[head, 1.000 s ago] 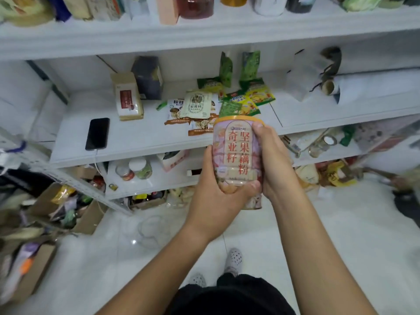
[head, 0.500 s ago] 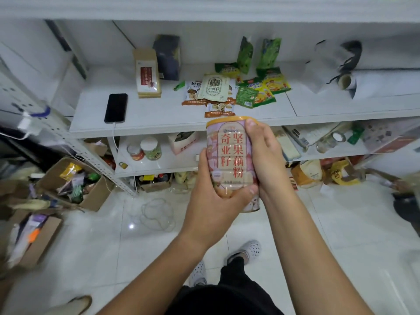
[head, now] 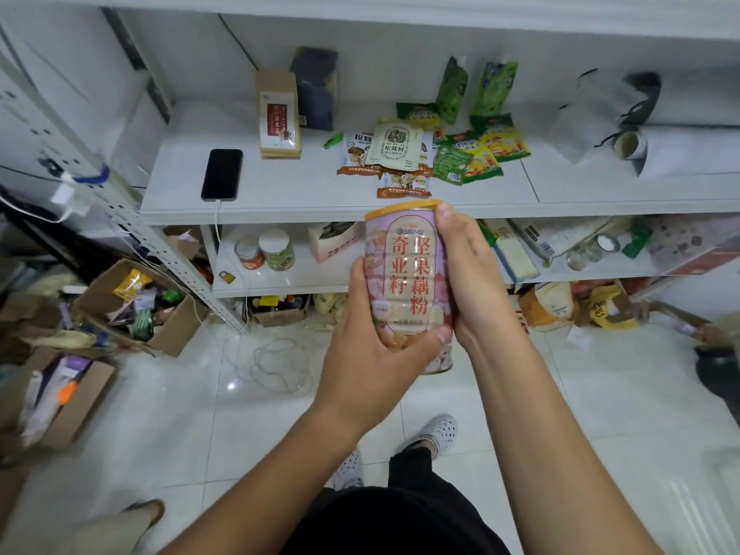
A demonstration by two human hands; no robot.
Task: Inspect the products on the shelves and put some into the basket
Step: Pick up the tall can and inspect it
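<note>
**A:** What does the head view show?

**B:** Looking down from the wearer's head. Both bare hands hold one tall pink can with an orange lid, upright, in front of a white shelf. The left hand cups the can low, its thumb curled across the front near the base. The right hand wraps the other side, with one fingertip reaching the lid's rim. The large red printed characters face the camera.

**A:** Where is the can relative to the shelves?

**B:** Clear of them, held in the air over the tiled floor, level with the shelf edge. On that shelf lie a black phone, a brown tea packet and a heap of green and white snack packets. Lower shelves hold small jars.

**A:** And the basket?

**B:** I see none. Cardboard boxes of goods sit on the floor to the left, but nothing I would call a basket.

**A:** So how should the inspecting go?

**B:** My judgement: keep the lower hand as the support, since a full can is likely heavy, and turn it slowly with the upper hand so the label's other sides come round. Hold it upright and close to the body, then find the basket before letting go with either hand.
</note>
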